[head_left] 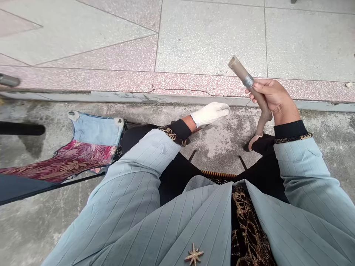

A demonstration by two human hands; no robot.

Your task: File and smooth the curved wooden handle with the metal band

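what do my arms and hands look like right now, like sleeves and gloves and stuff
Your left hand wears a white glove; your right hand has none. Both pale blue, pinstriped sleeves are turned back over black inner cuffs, trimmed with gold patterning.

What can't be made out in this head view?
Head view, all:
Inside the gloved left hand: hidden by its own fingers.
Any strand running from the wire wrap to that hand: too thin to follow.
Rest of the floral fabric: cut off by the left edge.
Far end of the black bar: same edge.
Most of the woven seat: jacket covers it.
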